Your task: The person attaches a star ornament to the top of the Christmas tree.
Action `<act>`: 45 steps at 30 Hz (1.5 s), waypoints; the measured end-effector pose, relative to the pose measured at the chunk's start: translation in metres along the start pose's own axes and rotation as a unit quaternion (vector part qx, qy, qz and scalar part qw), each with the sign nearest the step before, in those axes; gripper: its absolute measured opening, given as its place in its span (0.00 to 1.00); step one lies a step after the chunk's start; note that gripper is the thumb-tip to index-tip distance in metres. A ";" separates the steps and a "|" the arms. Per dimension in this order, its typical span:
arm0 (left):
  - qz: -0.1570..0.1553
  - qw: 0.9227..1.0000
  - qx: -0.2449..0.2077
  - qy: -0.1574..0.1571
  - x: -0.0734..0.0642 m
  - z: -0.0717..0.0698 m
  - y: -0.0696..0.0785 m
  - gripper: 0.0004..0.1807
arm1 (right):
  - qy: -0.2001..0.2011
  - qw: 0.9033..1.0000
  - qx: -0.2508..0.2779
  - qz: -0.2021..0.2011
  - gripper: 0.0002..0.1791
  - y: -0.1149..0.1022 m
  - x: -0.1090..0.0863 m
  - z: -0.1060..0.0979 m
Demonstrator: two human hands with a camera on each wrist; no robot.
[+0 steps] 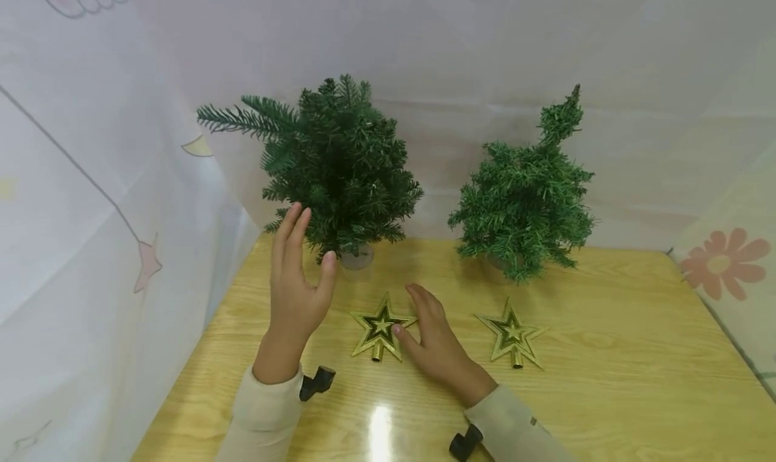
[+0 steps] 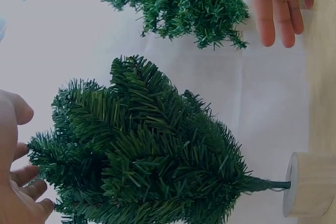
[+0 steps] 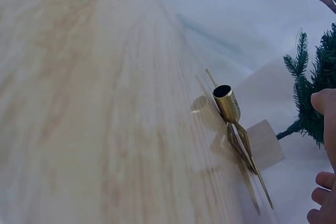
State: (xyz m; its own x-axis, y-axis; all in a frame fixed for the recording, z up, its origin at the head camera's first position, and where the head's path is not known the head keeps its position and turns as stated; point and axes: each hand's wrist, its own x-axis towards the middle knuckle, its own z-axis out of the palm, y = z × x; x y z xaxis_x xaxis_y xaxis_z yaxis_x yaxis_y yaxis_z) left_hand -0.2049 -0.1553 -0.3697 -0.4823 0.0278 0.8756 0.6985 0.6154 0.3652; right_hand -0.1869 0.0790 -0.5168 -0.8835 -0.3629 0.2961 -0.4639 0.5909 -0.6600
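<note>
My right hand [image 1: 438,344] is over the left star [image 1: 380,326], fingers loosely bent and thumb apart from them, gripping nothing; from the right wrist it sits clear above the gold. My left hand [image 1: 298,300] is raised in front of the left tree [image 1: 345,172], its fingers nearly straight and its thumb spread away. From the left wrist its fingertips come right beside the twig ends; whether they touch, I cannot tell.

The left star lies flat on the worktop [image 1: 636,354], its long axis running away from me: the socket [image 1: 377,352] points my way, the top point goes toward the trees, leaning slightly right. To the right of my right hand, well apart from it, the right star [image 1: 512,332] lies the same way, socket toward me, its top point leaning slightly left.

Behind the stars the left tree stands upright on a pale round base [image 1: 358,258], one long branch jutting out to the left near its top. The right tree [image 1: 527,206] is upright too, behind the right star, its narrow tip bent up and to the right. Beyond both hangs a pale backdrop [image 1: 455,44], with a pink flower [image 1: 719,263] at the right.
</note>
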 end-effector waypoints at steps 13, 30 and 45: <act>-0.027 1.000 0.001 -0.016 -0.003 0.000 -0.002 0.32 | -0.007 0.999 0.032 0.028 0.44 0.008 -0.002 0.006; -0.019 1.000 0.003 -0.020 -0.001 -0.002 -0.006 0.25 | -0.028 0.996 0.059 0.063 0.45 0.009 -0.004 0.010; -0.017 1.000 -0.009 -0.010 -0.001 -0.003 -0.007 0.19 | -0.078 0.992 0.061 0.082 0.50 0.007 -0.008 0.014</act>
State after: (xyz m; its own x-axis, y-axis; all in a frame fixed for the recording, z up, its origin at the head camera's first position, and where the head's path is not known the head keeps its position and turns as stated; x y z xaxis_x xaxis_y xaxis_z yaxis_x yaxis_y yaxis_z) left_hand -0.2077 -0.1621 -0.3726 -0.5165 0.0231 0.8560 0.6905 0.6024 0.4004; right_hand -0.1817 0.0758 -0.5339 -0.9211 -0.3824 0.0733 -0.2954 0.5637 -0.7714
